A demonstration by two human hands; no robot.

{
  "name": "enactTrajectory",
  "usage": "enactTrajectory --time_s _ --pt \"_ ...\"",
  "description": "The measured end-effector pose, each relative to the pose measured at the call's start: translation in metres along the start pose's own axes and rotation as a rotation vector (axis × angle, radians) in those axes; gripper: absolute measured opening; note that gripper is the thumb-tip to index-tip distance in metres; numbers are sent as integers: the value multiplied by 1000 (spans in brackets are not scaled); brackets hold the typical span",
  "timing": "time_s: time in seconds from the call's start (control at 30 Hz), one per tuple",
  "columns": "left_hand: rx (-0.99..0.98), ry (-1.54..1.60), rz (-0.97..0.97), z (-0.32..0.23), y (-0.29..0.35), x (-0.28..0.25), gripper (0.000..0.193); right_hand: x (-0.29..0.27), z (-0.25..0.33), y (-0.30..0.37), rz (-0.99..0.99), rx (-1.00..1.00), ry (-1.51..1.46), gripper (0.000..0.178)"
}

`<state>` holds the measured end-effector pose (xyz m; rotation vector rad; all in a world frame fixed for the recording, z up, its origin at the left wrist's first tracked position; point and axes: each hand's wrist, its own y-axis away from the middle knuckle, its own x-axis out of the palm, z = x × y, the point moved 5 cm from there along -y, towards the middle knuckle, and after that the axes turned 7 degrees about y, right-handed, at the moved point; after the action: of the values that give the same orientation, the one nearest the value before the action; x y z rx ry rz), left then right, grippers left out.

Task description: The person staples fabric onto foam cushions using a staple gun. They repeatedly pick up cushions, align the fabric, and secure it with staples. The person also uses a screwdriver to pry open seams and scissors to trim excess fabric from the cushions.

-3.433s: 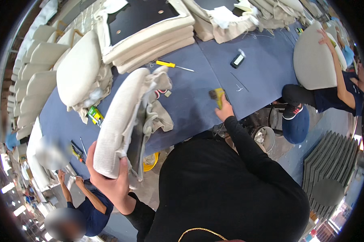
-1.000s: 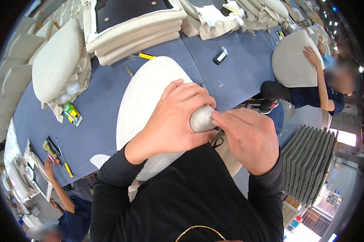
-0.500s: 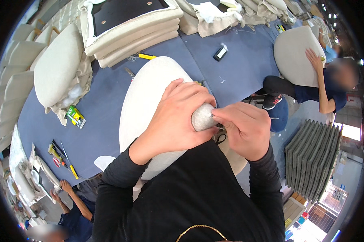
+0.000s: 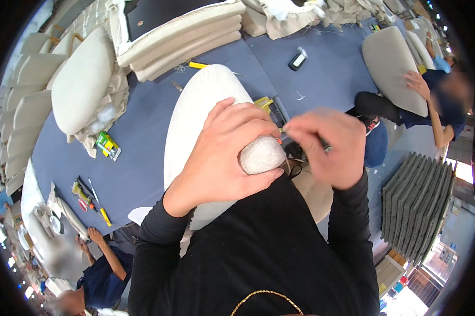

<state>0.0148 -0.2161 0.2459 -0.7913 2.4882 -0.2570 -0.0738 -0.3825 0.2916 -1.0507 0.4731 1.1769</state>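
A cream fabric-covered cushion [image 4: 198, 105] stands on edge against me at the table's front. My left hand [image 4: 224, 150] is wrapped over it, its rounded end bulging out between thumb and forefinger. To the right of that end, my right hand [image 4: 329, 145] is raised in a pinch, apart from the fabric. It is blurred, and whatever its fingertips hold is too fine to make out. Behind my hands lies a yellow and black hand tool [image 4: 271, 109], partly covered by the cushion.
The blue table [image 4: 148, 116] bears a stack of cushions [image 4: 187, 42], a small black device [image 4: 297, 60], a green and yellow box [image 4: 108, 146] and tools [image 4: 92, 200]. A co-worker at right holds another cushion [image 4: 390, 68]. Stacked grey panels [image 4: 419, 205] stand at lower right.
My right hand has moved away from the cushion's rounded end, slightly up and to the right. My left hand keeps its grip. The hand tool behind now shows more, and the whole view has shifted slightly.
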Motion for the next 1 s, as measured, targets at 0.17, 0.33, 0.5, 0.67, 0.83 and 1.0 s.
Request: enactTrajectory --time_s 0.17,0.33,0.5,0.67,0.83,1.0 --pt "-18 -6 -19 -11 21 -34 51 88 -42 -16 30 182 -697 23" --pt "-6 38 -93 -17 52 -61 54 173 0 -40 26 42 -1127 33" --pt "53 34 -128 -22 74 -89 46 192 22 -64 45 -57 -1102 32" --pt "98 124 -266 -17 90 -112 41 204 41 -84 95 -99 -1080 30" --pt "167 221 -410 -8 100 -127 41 214 52 -97 98 -112 -1068 30" --pt "166 180 -359 3 101 -136 44 218 53 -101 79 -75 -1085 29"
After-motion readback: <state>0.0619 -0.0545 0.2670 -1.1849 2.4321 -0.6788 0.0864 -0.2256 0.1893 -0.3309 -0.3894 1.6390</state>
